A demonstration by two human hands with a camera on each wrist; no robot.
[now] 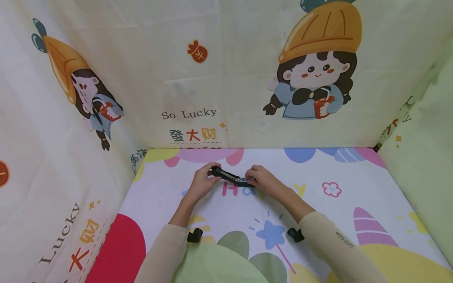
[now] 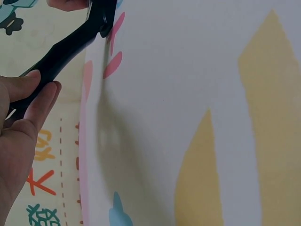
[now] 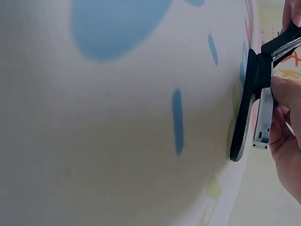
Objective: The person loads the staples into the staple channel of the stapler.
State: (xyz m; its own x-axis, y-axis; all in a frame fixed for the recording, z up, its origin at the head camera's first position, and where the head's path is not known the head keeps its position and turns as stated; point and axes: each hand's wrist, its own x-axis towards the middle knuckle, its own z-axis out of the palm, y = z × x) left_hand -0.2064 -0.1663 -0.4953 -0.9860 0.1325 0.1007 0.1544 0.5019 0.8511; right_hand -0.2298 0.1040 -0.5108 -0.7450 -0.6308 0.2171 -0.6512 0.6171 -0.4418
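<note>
A black stapler point(image 1: 228, 176) is spread open between my two hands above the table. My left hand point(image 1: 203, 181) grips the end of its raised top arm point(image 2: 66, 52) between thumb and fingers. My right hand point(image 1: 263, 181) is at the other end, its thumb and fingers pinching the silver metal magazine point(image 3: 264, 120). The black base point(image 3: 243, 113) extends beside that magazine, low over the tabletop, with a gap between the two. Whether loose staples are in the right fingers cannot be seen.
The table point(image 1: 230, 220) has a printed cloth with cartoon shapes and letters. Cream printed curtains point(image 1: 244, 78) stand at the back and both sides. Small black pieces point(image 1: 195, 235) show by both sleeves.
</note>
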